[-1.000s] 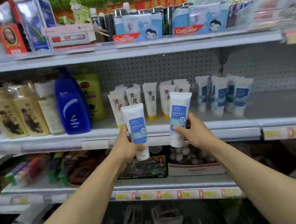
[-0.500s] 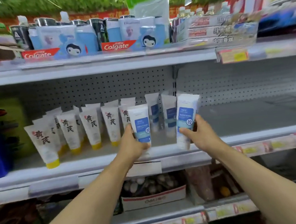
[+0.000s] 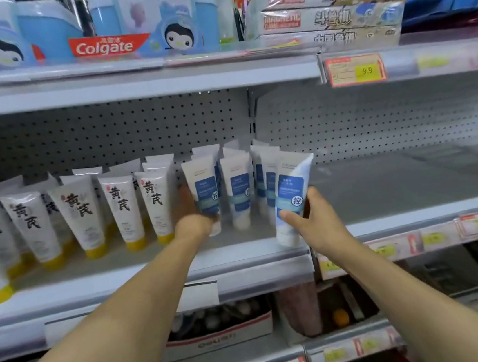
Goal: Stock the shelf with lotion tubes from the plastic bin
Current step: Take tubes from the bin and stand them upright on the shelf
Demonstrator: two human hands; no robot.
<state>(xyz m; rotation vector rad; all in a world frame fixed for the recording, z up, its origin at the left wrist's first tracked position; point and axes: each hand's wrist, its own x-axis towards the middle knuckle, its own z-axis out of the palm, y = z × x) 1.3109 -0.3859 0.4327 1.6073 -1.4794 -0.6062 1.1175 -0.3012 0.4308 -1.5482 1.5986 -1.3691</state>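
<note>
So on the left of the shelf [image 3: 241, 250] there's a row of white tubes with yellow caps [image 3: 81, 219]. Next over, the left hand [image 3: 194, 226] is curled round a blue-label lotion tube [image 3: 202, 185] standing cap-down, right by the other blue-label tubes [image 3: 240, 189] already lined up. Then the right hand [image 3: 315, 219] grips a second lotion tube [image 3: 290, 195], tilted, its cap at the shelf's front edge. Right of that the shelf is bare metal, with a 9.9 price tag [image 3: 355, 69] above.
</note>
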